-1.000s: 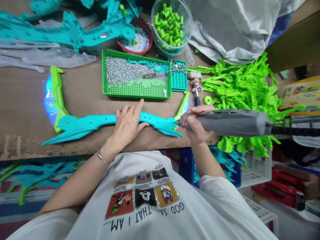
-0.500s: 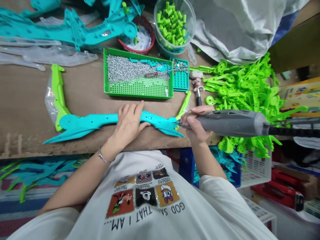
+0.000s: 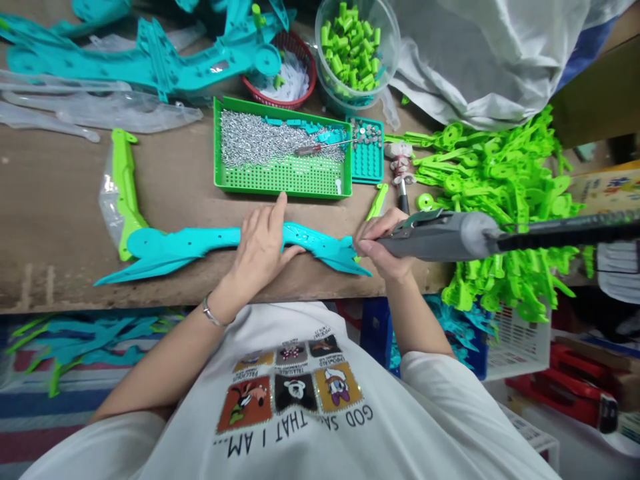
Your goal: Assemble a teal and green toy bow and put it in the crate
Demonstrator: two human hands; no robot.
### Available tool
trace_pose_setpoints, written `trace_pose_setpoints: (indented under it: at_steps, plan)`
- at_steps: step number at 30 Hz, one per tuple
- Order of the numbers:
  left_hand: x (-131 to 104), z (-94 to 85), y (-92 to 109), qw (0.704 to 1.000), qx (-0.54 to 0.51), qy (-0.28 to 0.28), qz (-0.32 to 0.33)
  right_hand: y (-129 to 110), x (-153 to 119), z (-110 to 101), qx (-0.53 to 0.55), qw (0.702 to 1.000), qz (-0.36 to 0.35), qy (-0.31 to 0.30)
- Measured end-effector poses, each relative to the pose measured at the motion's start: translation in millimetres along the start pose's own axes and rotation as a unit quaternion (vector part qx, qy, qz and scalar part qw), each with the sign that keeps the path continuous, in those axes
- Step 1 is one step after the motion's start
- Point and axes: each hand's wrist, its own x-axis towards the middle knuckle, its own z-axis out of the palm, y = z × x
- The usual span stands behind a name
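Note:
A turquoise toy bow (image 3: 210, 240) lies lengthwise near the table's front edge, with lime green limbs (image 3: 125, 187) at its two ends. My left hand (image 3: 263, 240) rests across the middle of the bow, thumb on the near side, index finger stretched forward, gripping it against the table. In my right hand (image 3: 387, 243) is a grey electric screwdriver (image 3: 445, 237), lying nearly level, its tip toward the bow's right end. My fingers hide the tip, so I cannot tell if it touches a screw. Beyond the bow sits a green tray (image 3: 280, 180) of small screws.
A hand screwdriver (image 3: 310, 150) lies across the tray onto a turquoise pegged tray (image 3: 367, 160). Lime green parts (image 3: 490, 173) are heaped at the right. Behind stand a clear tub (image 3: 390, 40) of green pieces and a red basket (image 3: 313, 73). Turquoise bow parts (image 3: 115, 67) lie back left.
The electric screwdriver's rear end has swung up and away from me, and my right hand has shifted slightly left. The left index finger is raised a little; the view has shifted slightly.

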Motion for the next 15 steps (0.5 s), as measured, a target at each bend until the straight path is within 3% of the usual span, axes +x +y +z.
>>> trace_pose_setpoints:
  at_steps: [5,8,11,15]
  plan:
    - [-15,-21.4,-17,0.998,-0.034,0.017,0.050,-5,19,-16,0.004,0.992,0.095,-0.078]
    - [-34,-37.3,-32,0.999,0.014,-0.002,0.047,-16,38,-12,0.033,0.995,0.018,-0.089]
    - [-45,-37.9,-38,0.998,0.054,-0.009,0.034,-20,58,5,0.047,0.993,-0.111,0.007]
    - [-42,-22.3,-28,0.997,0.057,0.018,0.041,-2,83,27,-0.002,0.982,-0.128,0.142]
